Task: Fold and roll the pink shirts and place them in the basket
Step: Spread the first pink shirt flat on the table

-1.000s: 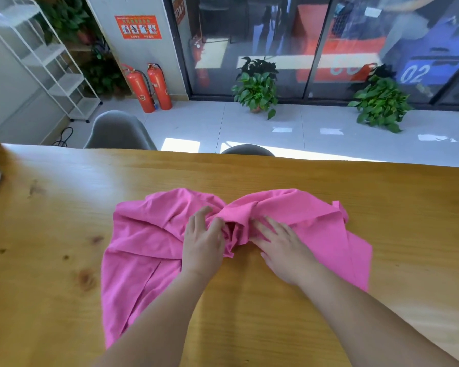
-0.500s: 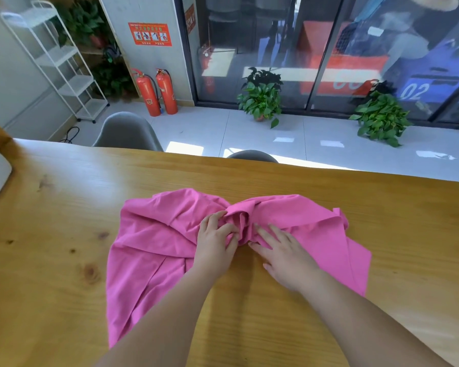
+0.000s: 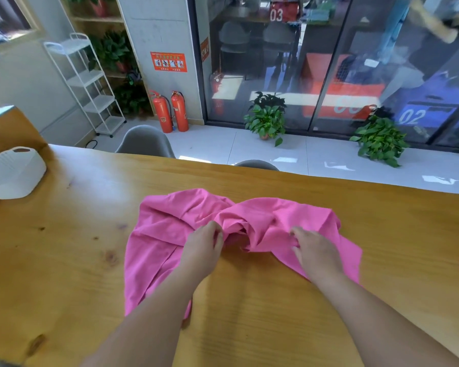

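Note:
A crumpled pink shirt (image 3: 170, 239) lies spread on the wooden table (image 3: 64, 260), bunched in the middle. My left hand (image 3: 202, 247) grips the bunched cloth at the shirt's centre with curled fingers. My right hand (image 3: 316, 250) pinches a fold of the shirt's right half, its fingertips tucked into the fabric. A white basket (image 3: 13, 173) stands at the table's far left, well away from both hands.
Two grey chairs (image 3: 146, 141) stand behind the table's far edge. Beyond them are a white shelf rack (image 3: 88, 83), two red fire extinguishers (image 3: 170, 112), potted plants (image 3: 266, 117) and glass doors. A wooden panel (image 3: 8, 131) rises behind the basket.
My right hand has moved to the right along the shirt and now pinches it. My left hand's fingers have curled into the bunched cloth. The view has tilted up and the basket has come into sight.

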A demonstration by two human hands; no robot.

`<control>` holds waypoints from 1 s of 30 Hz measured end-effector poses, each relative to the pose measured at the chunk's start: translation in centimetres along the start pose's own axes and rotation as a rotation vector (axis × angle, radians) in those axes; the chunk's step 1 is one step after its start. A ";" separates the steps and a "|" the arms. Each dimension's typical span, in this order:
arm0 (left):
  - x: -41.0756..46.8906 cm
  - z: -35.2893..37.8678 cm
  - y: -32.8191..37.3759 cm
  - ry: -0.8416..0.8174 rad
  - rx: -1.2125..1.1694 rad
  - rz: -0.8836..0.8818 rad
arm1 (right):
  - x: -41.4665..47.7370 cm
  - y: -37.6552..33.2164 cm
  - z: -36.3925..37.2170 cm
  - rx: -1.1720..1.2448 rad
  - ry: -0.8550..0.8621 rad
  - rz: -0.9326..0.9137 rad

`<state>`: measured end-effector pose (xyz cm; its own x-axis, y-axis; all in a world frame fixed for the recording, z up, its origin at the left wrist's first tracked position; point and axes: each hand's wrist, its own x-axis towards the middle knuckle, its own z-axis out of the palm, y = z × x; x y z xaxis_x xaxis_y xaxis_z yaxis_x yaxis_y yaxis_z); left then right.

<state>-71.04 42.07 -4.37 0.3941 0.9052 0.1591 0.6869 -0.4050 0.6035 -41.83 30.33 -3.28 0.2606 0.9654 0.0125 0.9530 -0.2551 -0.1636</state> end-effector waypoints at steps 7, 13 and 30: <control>-6.7 1.5 0.2 -0.305 0.442 0.071 | -7.9 6.2 -0.2 -0.139 -0.282 0.021; -12.6 5.3 7.4 -0.312 0.460 0.231 | -17.0 9.0 1.1 -0.075 -0.368 -0.025; -27.6 13.4 20.2 -0.830 0.454 0.219 | -32.6 14.8 2.5 -0.030 -0.446 -0.116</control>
<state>-59.82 7.21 -7.03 0.7274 0.4953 -0.4749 0.6484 -0.7226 0.2395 -36.64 -4.79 -8.55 0.0664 0.9152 -0.3974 0.9776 -0.1394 -0.1577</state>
